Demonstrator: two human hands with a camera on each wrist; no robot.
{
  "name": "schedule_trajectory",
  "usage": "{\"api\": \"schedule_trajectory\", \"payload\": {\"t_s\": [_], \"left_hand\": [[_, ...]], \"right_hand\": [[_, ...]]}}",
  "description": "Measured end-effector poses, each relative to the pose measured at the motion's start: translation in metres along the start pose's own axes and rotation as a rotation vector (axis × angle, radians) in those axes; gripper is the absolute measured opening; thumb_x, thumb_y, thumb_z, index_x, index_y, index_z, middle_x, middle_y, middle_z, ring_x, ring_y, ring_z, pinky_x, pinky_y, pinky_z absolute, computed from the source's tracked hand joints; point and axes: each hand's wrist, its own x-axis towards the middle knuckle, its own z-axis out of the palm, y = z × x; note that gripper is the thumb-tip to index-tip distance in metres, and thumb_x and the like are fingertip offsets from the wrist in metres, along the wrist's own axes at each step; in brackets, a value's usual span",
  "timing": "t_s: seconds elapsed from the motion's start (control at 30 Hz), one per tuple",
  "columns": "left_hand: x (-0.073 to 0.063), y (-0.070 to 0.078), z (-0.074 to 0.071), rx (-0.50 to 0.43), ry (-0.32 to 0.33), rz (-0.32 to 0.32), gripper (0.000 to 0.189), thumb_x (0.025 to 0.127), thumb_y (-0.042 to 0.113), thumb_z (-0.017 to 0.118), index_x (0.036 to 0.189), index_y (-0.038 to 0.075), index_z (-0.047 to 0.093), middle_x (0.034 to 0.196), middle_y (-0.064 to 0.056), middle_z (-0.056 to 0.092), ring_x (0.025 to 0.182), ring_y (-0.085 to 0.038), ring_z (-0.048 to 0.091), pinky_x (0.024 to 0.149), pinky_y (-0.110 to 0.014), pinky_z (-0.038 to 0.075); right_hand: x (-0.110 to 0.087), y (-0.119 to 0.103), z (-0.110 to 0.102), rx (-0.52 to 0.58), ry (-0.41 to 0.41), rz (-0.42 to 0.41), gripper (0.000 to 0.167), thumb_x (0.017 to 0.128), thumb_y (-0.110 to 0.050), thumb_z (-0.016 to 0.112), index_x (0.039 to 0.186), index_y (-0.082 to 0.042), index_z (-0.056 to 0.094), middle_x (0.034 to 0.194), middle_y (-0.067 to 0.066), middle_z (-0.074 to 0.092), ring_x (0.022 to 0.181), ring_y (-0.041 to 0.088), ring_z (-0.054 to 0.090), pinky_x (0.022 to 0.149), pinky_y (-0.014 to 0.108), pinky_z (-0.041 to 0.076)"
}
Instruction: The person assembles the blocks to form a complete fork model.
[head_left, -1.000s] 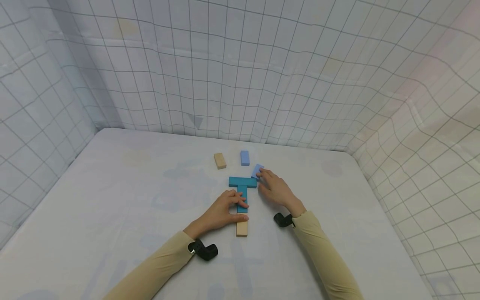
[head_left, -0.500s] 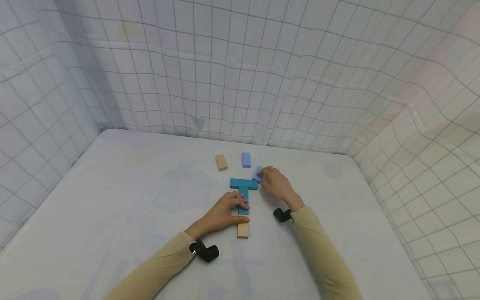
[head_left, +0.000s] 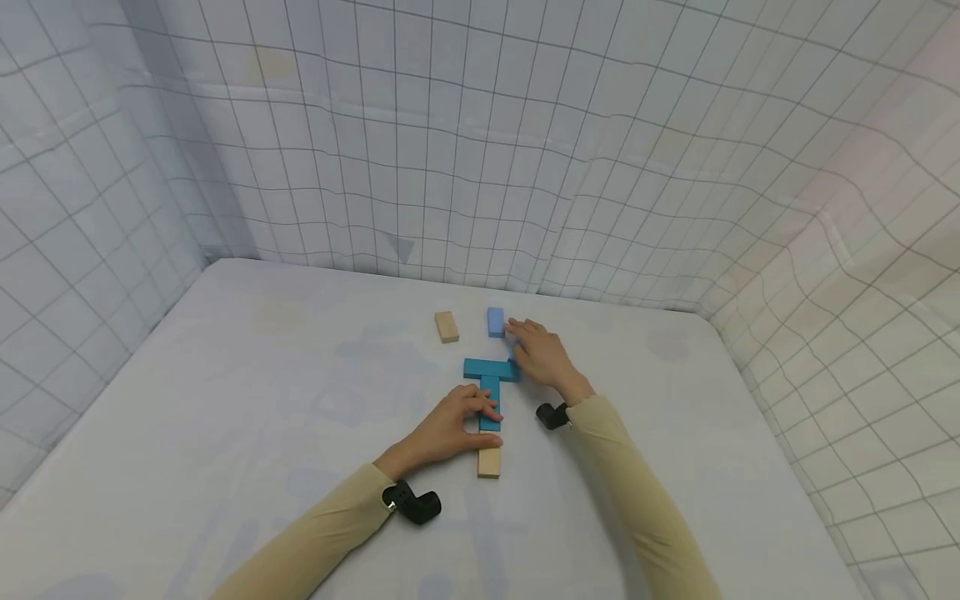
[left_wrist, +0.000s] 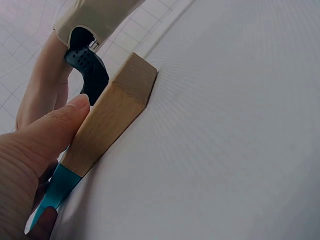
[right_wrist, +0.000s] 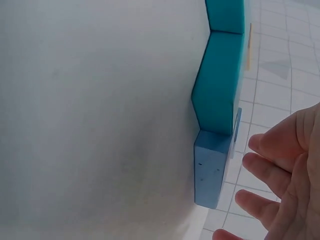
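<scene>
Two teal blocks form a T on the white surface: a crossbar (head_left: 483, 368) and a stem (head_left: 490, 390). At the stem's near end lies a wooden block (head_left: 489, 465). My left hand (head_left: 448, 427) rests over this line, thumb on the wooden block and fingers on the stem. In the right wrist view, a light-blue block (right_wrist: 210, 172) touches the crossbar's right end; the head view shows little of it. Over it hovers my right hand (head_left: 543, 358), fingers spread and holding nothing. Its fingertips are near a second light-blue block (head_left: 496, 322).
Another wooden block (head_left: 447, 327) lies farther back, left of the second light-blue block. White cloth walls with a grid (head_left: 450, 167) enclose the back and sides. A small black camera sits on each wrist (head_left: 416, 504).
My right hand has let go of the angled light-blue block and shifted away from me, its fingers now near the farther light-blue block. My left hand stays on the line of blocks.
</scene>
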Motion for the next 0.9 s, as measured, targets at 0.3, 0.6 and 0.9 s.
{"api": "schedule_trajectory", "payload": {"t_s": [0.3, 0.6, 0.9], "left_hand": [[0.0001, 0.0015, 0.0014, 0.01, -0.004, -0.005, 0.031, 0.079, 0.033, 0.078, 0.103, 0.014, 0.071, 0.12, -0.002, 0.056, 0.13, -0.025, 0.038, 0.108, -0.046, 0.025], [-0.0001, 0.0008, 0.0006, 0.014, 0.004, -0.006, 0.031, 0.079, 0.032, 0.079, 0.102, 0.014, 0.071, 0.121, -0.003, 0.056, 0.13, -0.025, 0.038, 0.108, -0.047, 0.025], [0.0, 0.002, 0.0005, 0.014, 0.002, -0.002, 0.031, 0.079, 0.031, 0.079, 0.102, 0.014, 0.072, 0.12, -0.003, 0.056, 0.13, -0.025, 0.039, 0.108, -0.046, 0.025]], "right_hand": [[0.0019, -0.0032, 0.0024, 0.001, -0.087, 0.027, 0.044, 0.1, -0.013, 0.038, 0.142, -0.005, 0.044, 0.147, 0.011, 0.037, 0.138, 0.034, 0.024, 0.102, 0.058, 0.028], [-0.0004, -0.0089, 0.0021, -0.006, -0.082, 0.001, 0.041, 0.1, -0.015, 0.043, 0.138, -0.003, 0.048, 0.148, 0.014, 0.035, 0.138, 0.035, 0.024, 0.102, 0.058, 0.028], [0.0003, -0.0105, 0.0028, 0.001, -0.054, -0.044, 0.039, 0.099, -0.011, 0.042, 0.136, 0.0, 0.048, 0.139, 0.014, 0.047, 0.137, 0.035, 0.024, 0.107, 0.05, 0.026]]}}
